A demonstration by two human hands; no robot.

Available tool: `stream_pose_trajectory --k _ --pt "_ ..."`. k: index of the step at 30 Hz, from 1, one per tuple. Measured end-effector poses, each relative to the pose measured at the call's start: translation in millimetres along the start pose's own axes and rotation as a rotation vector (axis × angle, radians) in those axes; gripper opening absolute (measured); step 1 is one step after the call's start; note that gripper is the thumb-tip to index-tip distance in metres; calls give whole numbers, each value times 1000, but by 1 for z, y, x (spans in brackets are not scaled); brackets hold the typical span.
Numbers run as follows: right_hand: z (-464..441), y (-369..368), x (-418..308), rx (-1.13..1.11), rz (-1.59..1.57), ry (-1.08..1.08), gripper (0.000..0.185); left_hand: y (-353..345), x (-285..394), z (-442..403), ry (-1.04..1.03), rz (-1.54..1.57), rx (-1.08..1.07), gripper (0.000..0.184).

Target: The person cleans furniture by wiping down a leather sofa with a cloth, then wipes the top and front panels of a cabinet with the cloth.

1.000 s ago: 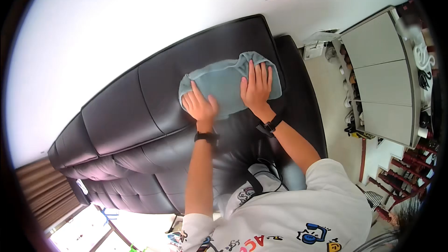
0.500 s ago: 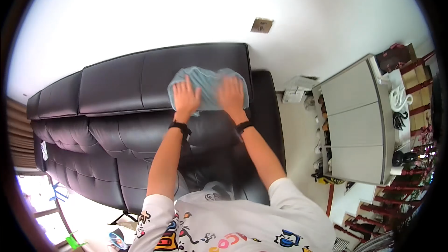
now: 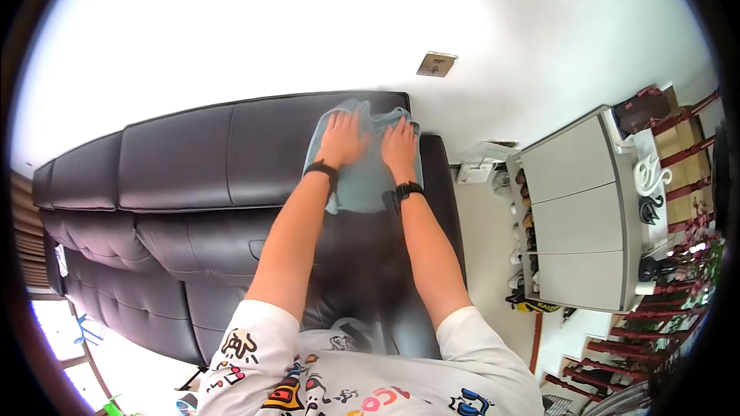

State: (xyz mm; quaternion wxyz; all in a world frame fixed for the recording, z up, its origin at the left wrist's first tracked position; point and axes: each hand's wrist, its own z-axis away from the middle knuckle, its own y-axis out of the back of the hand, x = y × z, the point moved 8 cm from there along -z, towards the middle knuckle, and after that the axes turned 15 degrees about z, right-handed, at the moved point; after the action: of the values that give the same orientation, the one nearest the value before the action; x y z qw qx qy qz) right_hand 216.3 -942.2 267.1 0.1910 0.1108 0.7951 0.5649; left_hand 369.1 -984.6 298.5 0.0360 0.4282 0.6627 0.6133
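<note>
A light blue-grey cloth [image 3: 358,189] is spread over the right end of the dark leather sofa's [image 3: 181,150] backrest, and its lower edge hangs down over the seam. My left hand [image 3: 343,139] lies flat on the cloth's upper left part, fingers stretched upward. To its right, my right hand [image 3: 398,146] presses flat near the cloth's right edge, with its fingers also stretched out. Both palms face the backrest, with the cloth between them and the leather. Each wrist has a dark band around it.
Behind the sofa rises a white wall with a socket plate [image 3: 436,64]. To the right stands a grey cabinet [image 3: 578,216] with shoes along its side. Further right are dark red stair railings [image 3: 690,185]. A brown curtain [image 3: 29,239] hangs at the far left.
Both hands have shifted to the right with the cloth, the left hand more so, and they are closer together. The cloth now reaches the backrest's right end and hangs lower. The view has tilted slightly.
</note>
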Motion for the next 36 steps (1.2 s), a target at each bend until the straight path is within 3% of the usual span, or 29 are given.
stream_pose_trajectory --k 8,11,13,15,17,19,21,22,25,31,32,36 --pt "-58 -15 -11 -132 18 137 57 -16 -21 -39 103 119 -69 76" --pt "-64 -31 -4 -136 55 183 54 -20 -23 -42 76 87 90 66" --pt "-72 -55 8 -97 86 276 54 -7 -18 -46 52 404 -81 51" --pt "-83 -87 31 -10 170 413 54 -25 -27 -59 181 350 -218 69" --pt "-86 -106 44 72 223 496 54 -25 -22 -60 182 127 -197 76" --pt "-57 -34 -6 -113 60 237 56 -31 -28 -54 171 133 -188 79" --pt "-51 -36 -7 -58 187 277 60 -21 -30 -52 136 204 -263 82" --pt "-43 -30 -16 -78 264 255 60 -8 -39 -47 136 196 -188 83" --pt "-19 -25 -62 -162 356 174 64 37 -99 -19 193 188 -54 86" --pt "27 -30 -263 -261 166 429 75 153 -235 65 250 133 176 78" --pt "38 -29 -301 -273 114 457 77 188 -260 86 382 153 28 81" --pt "73 -36 -453 -317 12 608 91 293 -383 178 568 55 61 98"
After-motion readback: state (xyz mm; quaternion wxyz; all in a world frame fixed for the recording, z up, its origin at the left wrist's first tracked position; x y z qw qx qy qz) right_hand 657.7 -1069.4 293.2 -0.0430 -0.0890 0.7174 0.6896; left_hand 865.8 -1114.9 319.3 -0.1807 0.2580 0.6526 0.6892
